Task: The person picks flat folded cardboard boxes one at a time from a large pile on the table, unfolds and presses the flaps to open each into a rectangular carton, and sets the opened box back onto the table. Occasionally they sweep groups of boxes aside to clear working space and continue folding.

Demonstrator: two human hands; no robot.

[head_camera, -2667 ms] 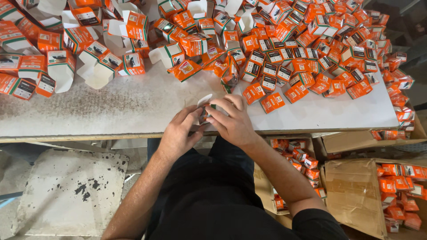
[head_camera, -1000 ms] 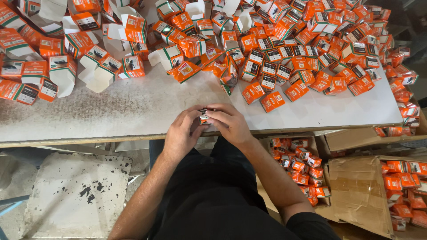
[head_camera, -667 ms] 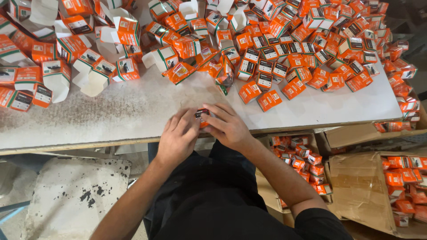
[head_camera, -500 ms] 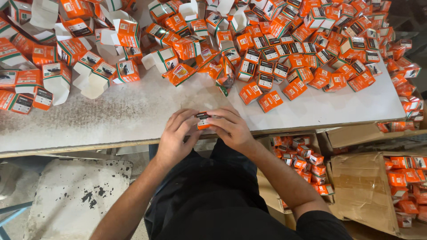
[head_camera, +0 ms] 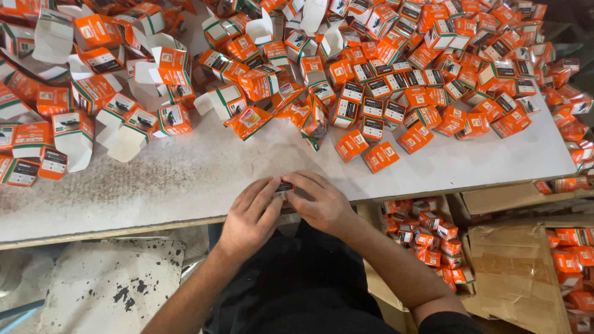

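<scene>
Both hands, left (head_camera: 250, 213) and right (head_camera: 320, 201), pinched a small box (head_camera: 284, 186) at the table (head_camera: 185, 179) edge; box mostly hidden, dark face with orange showing, fingers pressed together around it

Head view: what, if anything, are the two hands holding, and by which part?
One small orange box, pinched between both hands: left hand on its left end, right hand on its right end. Fingers hide most of it.

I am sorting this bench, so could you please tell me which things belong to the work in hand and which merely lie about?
In hand:
- small box, held between left hand and right hand

Lying about:
- heap of orange boxes
- open white-flapped boxes
- cardboard carton
</scene>
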